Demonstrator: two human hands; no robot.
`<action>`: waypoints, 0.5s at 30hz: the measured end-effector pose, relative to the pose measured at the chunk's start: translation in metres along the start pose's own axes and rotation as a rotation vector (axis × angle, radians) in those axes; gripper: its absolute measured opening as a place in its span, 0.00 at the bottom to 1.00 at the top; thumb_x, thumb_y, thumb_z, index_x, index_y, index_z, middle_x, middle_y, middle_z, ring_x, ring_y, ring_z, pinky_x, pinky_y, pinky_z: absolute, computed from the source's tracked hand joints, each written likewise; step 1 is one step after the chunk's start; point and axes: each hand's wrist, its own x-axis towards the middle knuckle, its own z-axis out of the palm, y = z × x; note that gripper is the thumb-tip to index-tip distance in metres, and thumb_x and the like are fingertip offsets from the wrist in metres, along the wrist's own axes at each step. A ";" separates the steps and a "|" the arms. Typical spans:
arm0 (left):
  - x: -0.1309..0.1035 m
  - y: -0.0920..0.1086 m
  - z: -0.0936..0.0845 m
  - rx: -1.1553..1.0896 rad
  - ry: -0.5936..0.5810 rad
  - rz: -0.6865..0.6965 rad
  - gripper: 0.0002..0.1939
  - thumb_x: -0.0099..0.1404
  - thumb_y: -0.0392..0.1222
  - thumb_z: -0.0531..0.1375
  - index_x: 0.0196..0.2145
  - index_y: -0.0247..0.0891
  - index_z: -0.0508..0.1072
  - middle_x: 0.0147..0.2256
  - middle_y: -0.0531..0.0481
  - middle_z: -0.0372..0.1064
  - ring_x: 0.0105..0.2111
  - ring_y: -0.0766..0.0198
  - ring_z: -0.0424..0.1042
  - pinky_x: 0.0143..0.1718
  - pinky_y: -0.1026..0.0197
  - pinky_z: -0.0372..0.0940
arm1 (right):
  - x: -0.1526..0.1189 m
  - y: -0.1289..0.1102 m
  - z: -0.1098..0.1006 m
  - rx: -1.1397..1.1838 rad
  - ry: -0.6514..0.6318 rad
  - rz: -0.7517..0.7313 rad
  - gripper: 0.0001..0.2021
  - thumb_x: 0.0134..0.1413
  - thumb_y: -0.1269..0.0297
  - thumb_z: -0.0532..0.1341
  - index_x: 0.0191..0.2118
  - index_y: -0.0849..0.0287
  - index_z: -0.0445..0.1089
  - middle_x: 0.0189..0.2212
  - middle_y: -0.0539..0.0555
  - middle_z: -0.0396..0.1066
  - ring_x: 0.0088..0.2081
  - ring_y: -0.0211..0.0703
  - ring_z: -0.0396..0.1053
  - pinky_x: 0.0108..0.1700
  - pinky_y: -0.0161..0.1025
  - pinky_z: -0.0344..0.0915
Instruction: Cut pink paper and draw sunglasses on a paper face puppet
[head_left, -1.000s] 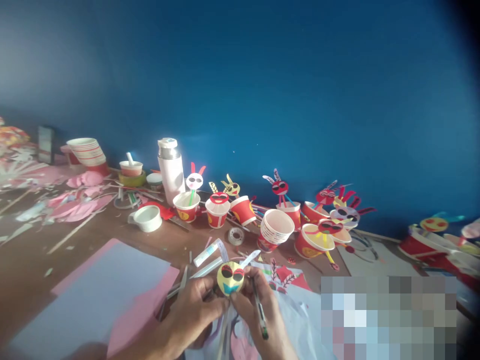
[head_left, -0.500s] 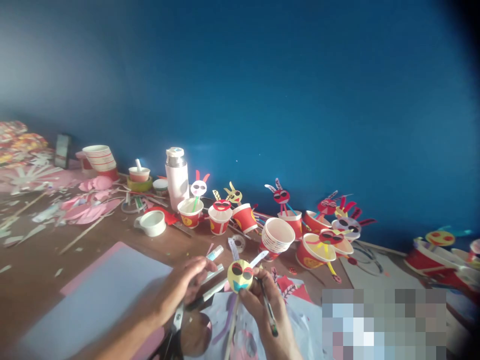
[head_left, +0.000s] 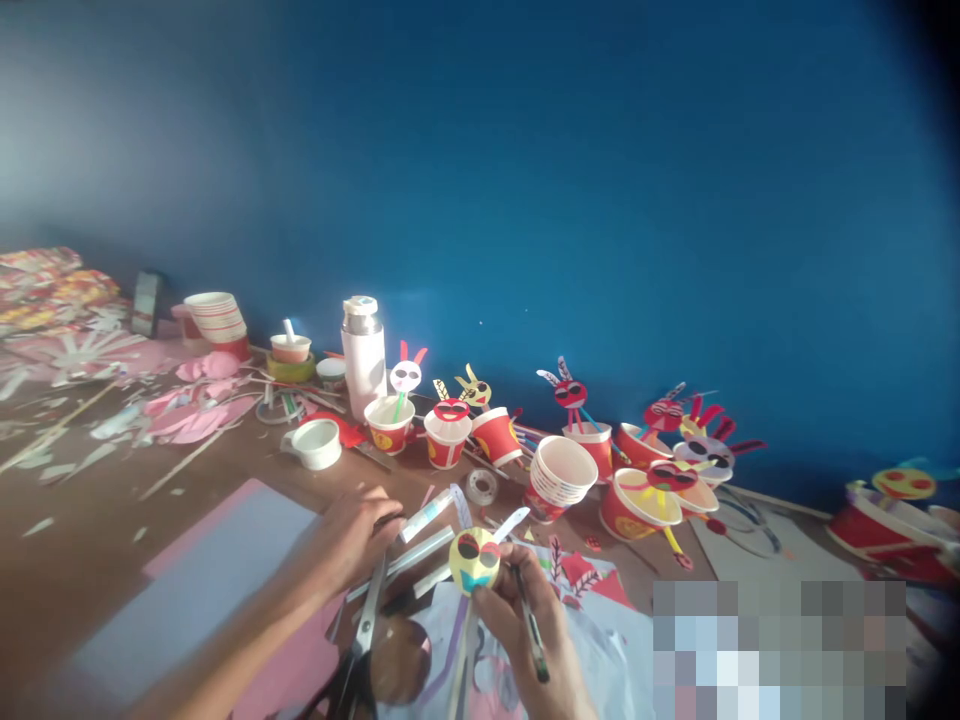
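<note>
My right hand (head_left: 521,610) pinches a round yellow paper face (head_left: 474,562) with dark and red eyes, a blue mouth and two pale ears. A slim pen (head_left: 532,630) with a green end is tucked in the same hand. Strips and a stick hang below the face. My left hand (head_left: 367,525) is closed to the left of it, with a small dark thing at its fingertips that I cannot make out. Close to that hand lies a glue tube (head_left: 427,513). Below it are scissors (head_left: 366,622) with dark handles.
Red paper cups with paper faces, such as this cup (head_left: 447,445), line the blue wall. Also there are a cup stack (head_left: 559,480), a white flask (head_left: 364,360) and a tape roll (head_left: 481,487). Paper sheets (head_left: 202,590) lie left, scraps farther left.
My left hand has moved left, away from the yellow face. The face has shifted slightly left and down in my right hand's grip. The view has turned a little left.
</note>
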 end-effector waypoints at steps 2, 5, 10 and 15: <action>-0.002 0.003 0.000 -0.031 0.028 0.003 0.15 0.64 0.47 0.52 0.37 0.42 0.77 0.38 0.47 0.72 0.42 0.53 0.68 0.46 0.56 0.58 | 0.000 0.000 0.001 0.005 0.016 -0.009 0.15 0.50 0.51 0.64 0.36 0.55 0.62 0.25 0.46 0.58 0.28 0.37 0.53 0.31 0.34 0.54; -0.011 0.017 0.004 -0.132 0.066 0.007 0.20 0.67 0.49 0.47 0.38 0.40 0.76 0.42 0.46 0.72 0.42 0.56 0.70 0.44 0.60 0.61 | 0.001 0.004 0.002 0.043 0.031 -0.001 0.16 0.50 0.51 0.65 0.36 0.56 0.62 0.24 0.45 0.57 0.27 0.36 0.52 0.30 0.33 0.53; -0.035 0.048 0.026 -0.885 -0.257 -0.198 0.25 0.56 0.60 0.61 0.39 0.34 0.74 0.30 0.47 0.72 0.30 0.60 0.69 0.30 0.64 0.62 | 0.006 0.010 0.003 0.074 0.060 -0.020 0.18 0.47 0.50 0.66 0.36 0.56 0.63 0.23 0.44 0.58 0.25 0.35 0.53 0.28 0.32 0.54; -0.047 0.047 0.054 -1.085 -0.332 -0.235 0.21 0.51 0.56 0.66 0.28 0.33 0.71 0.26 0.49 0.67 0.27 0.63 0.65 0.30 0.63 0.59 | 0.002 0.004 0.004 0.029 0.052 -0.022 0.15 0.50 0.52 0.64 0.36 0.55 0.62 0.24 0.45 0.62 0.26 0.37 0.58 0.30 0.33 0.58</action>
